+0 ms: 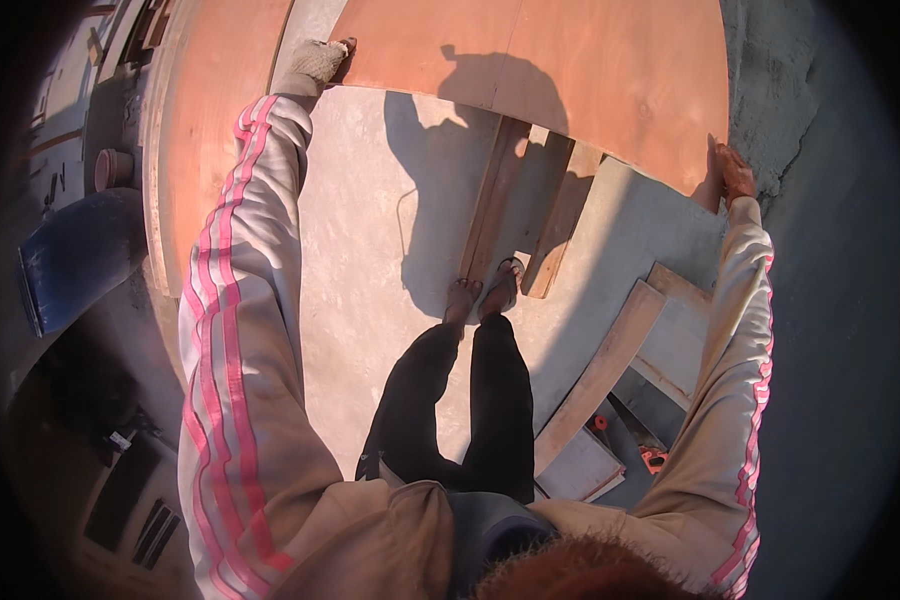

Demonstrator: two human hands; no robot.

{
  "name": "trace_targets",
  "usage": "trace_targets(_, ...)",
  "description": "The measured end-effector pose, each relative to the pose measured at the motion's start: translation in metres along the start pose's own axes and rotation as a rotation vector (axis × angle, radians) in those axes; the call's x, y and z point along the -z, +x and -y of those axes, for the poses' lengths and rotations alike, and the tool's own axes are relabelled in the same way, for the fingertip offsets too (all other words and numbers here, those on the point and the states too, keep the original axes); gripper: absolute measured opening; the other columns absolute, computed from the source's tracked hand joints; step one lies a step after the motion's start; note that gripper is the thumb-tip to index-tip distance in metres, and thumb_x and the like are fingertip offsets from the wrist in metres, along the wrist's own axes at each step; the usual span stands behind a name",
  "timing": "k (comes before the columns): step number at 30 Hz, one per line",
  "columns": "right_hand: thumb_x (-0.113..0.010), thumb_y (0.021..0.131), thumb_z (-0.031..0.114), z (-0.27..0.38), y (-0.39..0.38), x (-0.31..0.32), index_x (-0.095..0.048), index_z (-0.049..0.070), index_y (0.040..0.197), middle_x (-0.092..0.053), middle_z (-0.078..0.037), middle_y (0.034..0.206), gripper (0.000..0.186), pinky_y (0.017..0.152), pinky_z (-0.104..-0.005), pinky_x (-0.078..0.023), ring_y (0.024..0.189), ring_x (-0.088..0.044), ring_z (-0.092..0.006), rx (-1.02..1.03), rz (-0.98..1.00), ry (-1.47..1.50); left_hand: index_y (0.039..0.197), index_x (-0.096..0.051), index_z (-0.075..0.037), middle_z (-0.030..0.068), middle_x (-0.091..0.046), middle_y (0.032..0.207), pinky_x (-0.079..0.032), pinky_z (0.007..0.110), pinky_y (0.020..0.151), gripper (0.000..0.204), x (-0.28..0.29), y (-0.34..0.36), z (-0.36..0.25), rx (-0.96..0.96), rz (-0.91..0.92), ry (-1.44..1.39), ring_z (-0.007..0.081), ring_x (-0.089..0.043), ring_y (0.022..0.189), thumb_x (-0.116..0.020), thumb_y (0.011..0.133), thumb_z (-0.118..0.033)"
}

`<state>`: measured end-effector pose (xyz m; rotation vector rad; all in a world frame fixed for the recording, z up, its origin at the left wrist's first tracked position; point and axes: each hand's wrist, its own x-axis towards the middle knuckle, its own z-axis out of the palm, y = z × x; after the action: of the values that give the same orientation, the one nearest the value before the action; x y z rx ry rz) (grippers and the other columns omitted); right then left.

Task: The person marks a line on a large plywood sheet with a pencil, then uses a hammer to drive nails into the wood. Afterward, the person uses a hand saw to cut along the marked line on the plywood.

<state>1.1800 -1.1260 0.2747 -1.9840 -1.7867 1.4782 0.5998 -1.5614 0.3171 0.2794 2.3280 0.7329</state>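
Observation:
A wide, reddish-brown plywood sheet (620, 75) spans the far part of the view, its near edge facing me. At its near left corner, my left hand (317, 64), in a pale knitted glove, is closed on the edge. My right hand (734, 175) grips the near right corner with both arms stretched out. Two wooden planks (495, 200) run out from under the sheet toward my feet; the sheet covers their far ends. The shadow of my head and arm falls across the plywood and the floor.
More large boards (220, 70) stand at the left. Beyond them are a dark blue container (85, 250) and a pinkish bucket (113, 169). Near my right leg lie loose board pieces (605, 370) and an orange-handled tool (653, 459). My sandalled feet (500, 290) stand on concrete.

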Motion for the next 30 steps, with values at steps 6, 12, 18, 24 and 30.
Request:
trace_targets(6, -0.083, 0.08, 0.055, 0.002, 0.027, -0.018, -0.046, 0.006, 0.156, -0.054, -0.022, 0.151, 0.097, 0.106, -0.0444, -0.049, 0.133, -0.057, -0.0365, -0.063, -0.049, -0.247, 0.086, -0.071, -0.002, 0.0041, -0.066, 0.072, -0.045, 0.032, 0.054, 0.038, 0.001, 0.065, 0.001, -0.035, -0.012, -0.047, 0.0136, -0.058, 0.058, -0.079, 0.089, -0.039)
trace_targets(12, -0.085, 0.077, 0.057, -0.009, 0.086, -0.049, -0.048, 0.006, 0.155, -0.056, -0.024, 0.148, 0.1, 0.107, -0.0447, -0.048, 0.133, -0.057, -0.0373, 0.067, -0.1, -0.333, 0.09, -0.067, 0.004, 0.0055, -0.066, 0.074, -0.048, 0.032, 0.055, 0.044, -0.032, 0.13, 0.047, 0.014, -0.089, -0.091, 0.0149, -0.059, 0.06, -0.079, 0.089, -0.038)
trace_targets(18, -0.08, 0.076, 0.057, 0.039, 0.176, -0.065, -0.059, 0.002, 0.144, -0.067, -0.021, 0.133, 0.09, 0.103, -0.0406, -0.049, 0.125, -0.063, -0.0313, 0.02, -0.258, -0.262, 0.082, -0.068, 0.0, 0.002, -0.063, 0.069, -0.042, 0.029, 0.052, 0.036, -0.095, 0.242, 0.006, -0.077, -0.052, -0.04, 0.0113, -0.055, 0.057, -0.079, 0.088, -0.034)
trace_targets(24, -0.081, 0.075, 0.054, 0.077, 0.271, -0.11, -0.067, 0.001, 0.127, -0.069, -0.018, 0.128, 0.076, 0.097, -0.0399, -0.052, 0.117, -0.066, -0.0295, 0.104, -0.277, -0.23, 0.081, -0.069, -0.001, 0.0017, -0.063, 0.07, -0.042, 0.029, 0.052, 0.035, -0.109, 0.346, -0.024, -0.154, -0.094, 0.03, 0.0115, -0.055, 0.057, -0.079, 0.089, -0.033)
trace_targets(30, -0.081, 0.076, 0.057, 0.051, 0.361, -0.101, -0.057, -0.002, 0.141, -0.069, -0.021, 0.127, 0.091, 0.097, -0.0401, -0.052, 0.117, -0.068, -0.0307, 0.187, -0.16, -0.258, 0.09, -0.073, 0.004, 0.026, -0.074, 0.087, -0.055, 0.048, 0.085, 0.061, -0.131, 0.4, -0.067, -0.164, -0.047, 0.08, 0.0432, -0.073, 0.091, -0.072, 0.083, -0.056)
